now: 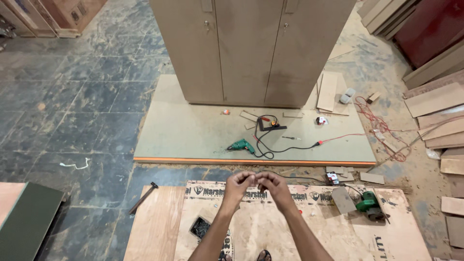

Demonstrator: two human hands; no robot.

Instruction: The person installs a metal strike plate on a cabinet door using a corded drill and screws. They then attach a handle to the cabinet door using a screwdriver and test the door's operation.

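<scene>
My left hand [238, 184] and my right hand [271, 183] meet in front of me above a plywood sheet [290, 227], fingertips pinched together. Something very small seems to sit between the fingers, too small to tell what it is. Below my left forearm a small box of dark screws [200, 227] rests on the plywood. My feet show at the bottom edge.
A tall wooden cupboard [251, 48] stands on a grey board [193, 130] ahead. A green drill [241, 145] with a black cable, a square and scraps lie on that board. A hammer [143, 197] lies on the floor to the left, a green power tool [369, 202] to the right, with red wire and stacked planks beyond.
</scene>
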